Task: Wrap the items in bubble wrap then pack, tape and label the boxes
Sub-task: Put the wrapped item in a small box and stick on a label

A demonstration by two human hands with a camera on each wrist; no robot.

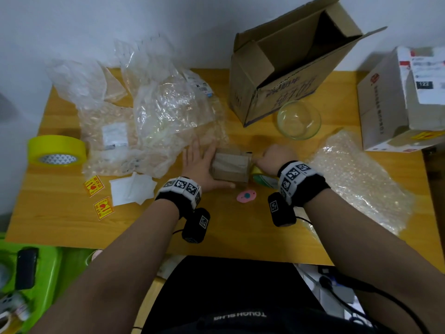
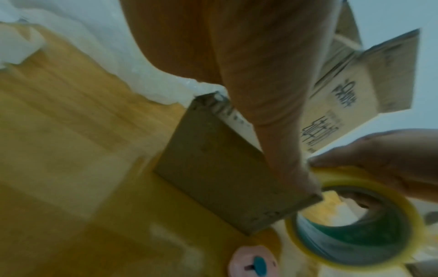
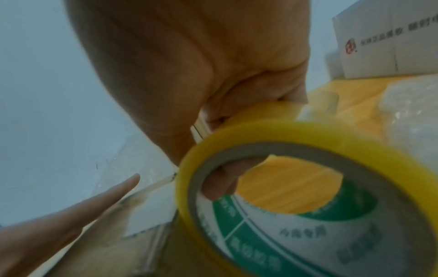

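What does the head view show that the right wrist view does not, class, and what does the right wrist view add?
Only the head view: the glass bowl, the open carton, a second tape roll and the red-and-yellow stickers.
Only the right wrist view: a finger hooked through the core of the held tape roll, and its green print.
Both: the left hand flat against the small box.

tape roll [image 1: 261, 177] — mostly hidden, box labels [image 1: 425, 68] — blurred
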